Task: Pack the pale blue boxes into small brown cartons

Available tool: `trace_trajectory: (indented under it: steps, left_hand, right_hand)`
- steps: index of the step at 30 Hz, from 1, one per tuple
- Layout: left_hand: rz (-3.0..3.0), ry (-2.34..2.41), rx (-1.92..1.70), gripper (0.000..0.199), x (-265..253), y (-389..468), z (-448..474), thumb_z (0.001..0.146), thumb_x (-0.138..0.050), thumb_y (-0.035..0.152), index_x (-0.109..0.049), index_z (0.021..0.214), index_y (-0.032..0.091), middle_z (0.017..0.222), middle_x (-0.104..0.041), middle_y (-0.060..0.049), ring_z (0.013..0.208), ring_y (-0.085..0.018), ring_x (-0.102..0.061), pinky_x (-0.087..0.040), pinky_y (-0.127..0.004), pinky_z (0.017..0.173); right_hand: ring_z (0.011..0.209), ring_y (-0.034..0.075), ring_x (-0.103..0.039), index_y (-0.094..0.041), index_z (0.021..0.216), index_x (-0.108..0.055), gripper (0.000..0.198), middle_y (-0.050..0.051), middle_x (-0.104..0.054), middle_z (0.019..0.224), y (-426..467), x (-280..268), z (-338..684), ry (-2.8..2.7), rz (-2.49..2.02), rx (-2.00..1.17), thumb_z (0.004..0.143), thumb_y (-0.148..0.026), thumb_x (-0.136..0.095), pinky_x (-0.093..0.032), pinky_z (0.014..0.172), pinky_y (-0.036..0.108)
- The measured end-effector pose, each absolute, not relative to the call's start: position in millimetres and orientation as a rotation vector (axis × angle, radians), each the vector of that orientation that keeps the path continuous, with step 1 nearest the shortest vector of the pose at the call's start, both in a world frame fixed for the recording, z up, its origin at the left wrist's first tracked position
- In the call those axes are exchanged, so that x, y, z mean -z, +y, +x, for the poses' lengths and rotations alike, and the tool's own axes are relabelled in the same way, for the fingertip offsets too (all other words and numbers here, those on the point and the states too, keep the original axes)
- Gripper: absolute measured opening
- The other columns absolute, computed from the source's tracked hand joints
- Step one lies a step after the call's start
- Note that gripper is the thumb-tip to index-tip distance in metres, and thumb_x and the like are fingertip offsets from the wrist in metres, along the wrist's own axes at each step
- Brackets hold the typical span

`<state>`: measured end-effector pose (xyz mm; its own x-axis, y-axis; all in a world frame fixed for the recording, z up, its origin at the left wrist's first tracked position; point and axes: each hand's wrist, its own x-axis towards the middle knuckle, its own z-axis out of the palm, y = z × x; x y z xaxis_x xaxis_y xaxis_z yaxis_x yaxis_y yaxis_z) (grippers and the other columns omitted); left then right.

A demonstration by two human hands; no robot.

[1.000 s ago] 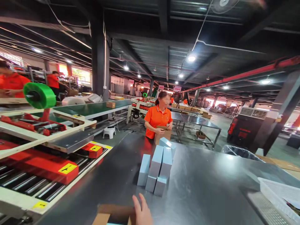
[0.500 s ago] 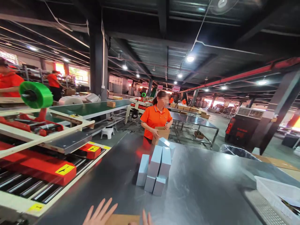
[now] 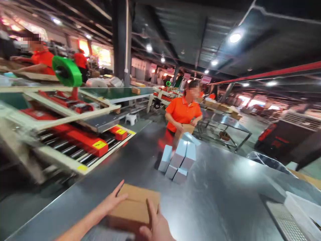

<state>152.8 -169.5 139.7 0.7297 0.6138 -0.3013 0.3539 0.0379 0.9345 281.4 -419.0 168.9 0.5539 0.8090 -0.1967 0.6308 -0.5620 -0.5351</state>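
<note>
A closed brown cardboard box (image 3: pixel 137 207) is at the near part of the dark metal table (image 3: pixel 220 194). My left hand (image 3: pixel 114 201) grips its left side, with the thumb over the top edge. On the opposite side, my right hand (image 3: pixel 158 221) presses against the box with its fingers on the right edge. The box's underside is hidden, so I cannot tell whether it rests on the table. Beyond it stands a stack of several long, pale blue-grey boxes (image 3: pixel 178 157).
A co-worker in an orange shirt (image 3: pixel 184 112) holds another carton (image 3: pixel 185 129) across the table. To the left is a roller conveyor with red side guides (image 3: pixel 82 140) and a green tape roll (image 3: pixel 67 71). A white basket (image 3: pixel 301 211) stands at the right.
My view has turned left and down, bringing the whole box into sight. My hands, earlier spread at the bottom edge, now grip its two sides.
</note>
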Motion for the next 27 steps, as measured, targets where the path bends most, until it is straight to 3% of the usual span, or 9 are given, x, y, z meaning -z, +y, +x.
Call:
trace_trajectory:
  steps: [3,5,8,12,14,17,22,27]
  left_hand:
    - [1.497,0.764,-0.239,0.12,-180.6,-195.5,150.5,0.069,-0.076,0.064,-0.021,0.164,0.013,0.143,-0.063,-0.019,0.12,-0.034,-0.068,-0.055,-0.042,0.101]
    - [1.52,0.74,-0.283,0.111,-190.4,-196.0,153.2,0.074,-0.078,0.055,-0.027,0.161,0.011,0.15,-0.054,-0.024,0.127,-0.035,-0.062,-0.052,-0.045,0.102]
    - [1.457,0.842,-0.339,0.087,-172.0,-178.0,146.2,0.089,-0.068,0.049,-0.033,0.158,0.01,0.157,-0.043,-0.026,0.136,-0.034,-0.053,-0.048,-0.045,0.104]
    - [1.56,1.207,-0.539,0.061,-131.7,-157.4,108.6,0.102,-0.046,0.036,-0.036,0.154,0.007,0.136,-0.058,-0.021,0.113,-0.024,-0.061,-0.049,-0.041,0.097]
    - [1.786,1.306,-0.548,0.052,-114.1,-154.8,89.7,0.098,-0.05,0.03,-0.049,0.143,0.004,0.122,-0.062,-0.017,0.104,-0.024,-0.06,-0.046,-0.042,0.098]
    - [2.025,1.233,-0.529,0.035,-91.4,-159.6,74.7,0.087,-0.058,0.021,-0.067,0.119,0.01,0.112,-0.064,-0.014,0.105,-0.027,-0.057,-0.044,-0.044,0.101]
    - [2.473,1.183,-0.501,0.037,-67.1,-170.9,73.1,0.091,-0.05,0.018,-0.066,0.124,0.012,0.116,-0.063,-0.016,0.106,-0.03,-0.055,-0.044,-0.045,0.096]
    - [2.494,1.207,-0.509,0.039,-55.6,-174.2,68.4,0.089,-0.05,0.018,-0.069,0.123,0.013,0.115,-0.064,-0.014,0.104,-0.03,-0.057,-0.044,-0.044,0.095]
  right_hand:
    - [0.127,0.038,-0.062,-0.026,0.164,-0.027,0.094,0.029,-0.021,0.165,-435.2,-205.7,271.9,-1.157,-2.447,-0.696,0.081,-0.013,-0.07,-0.053,0.102,0.045]
    - [0.132,0.038,-0.059,-0.026,0.164,-0.024,0.081,0.028,-0.018,0.166,-440.2,-213.8,271.4,-1.175,-2.446,-0.689,0.092,-0.018,-0.059,-0.055,0.097,0.045]
    - [0.129,0.038,-0.06,-0.03,0.164,-0.023,0.073,0.026,-0.027,0.162,-439.2,-205.9,274.4,-1.156,-2.442,-0.667,0.097,-0.024,-0.051,-0.055,0.092,0.047]
    - [0.129,0.037,-0.058,-0.025,0.164,-0.021,0.076,0.027,-0.036,0.155,-406.4,-194.2,290.9,-1.147,-2.414,-0.594,0.096,-0.027,-0.053,-0.055,0.09,0.046]
    - [0.134,0.036,-0.054,-0.022,0.164,-0.02,0.08,0.026,-0.041,0.152,-366.1,-192.9,311.2,-1.155,-2.385,-0.511,0.093,-0.025,-0.056,-0.054,0.095,0.045]
    - [0.126,0.034,-0.059,-0.02,0.164,-0.021,0.084,0.025,-0.049,0.144,-281.8,-196.3,350.9,-1.124,-2.402,-0.425,0.09,-0.024,-0.06,-0.052,0.098,0.045]
    - [0.13,0.036,-0.054,-0.013,0.164,-0.015,0.088,0.027,-0.052,0.139,-128.7,-204.3,388.5,-1.168,-2.449,-0.301,0.09,-0.019,-0.06,-0.046,0.103,0.046]
    - [0.109,0.032,-0.065,-0.021,0.166,-0.011,0.093,0.031,-0.044,0.143,6.5,-212.3,366.0,-1.163,-2.385,-0.409,0.088,-0.017,-0.061,-0.048,0.096,0.045]
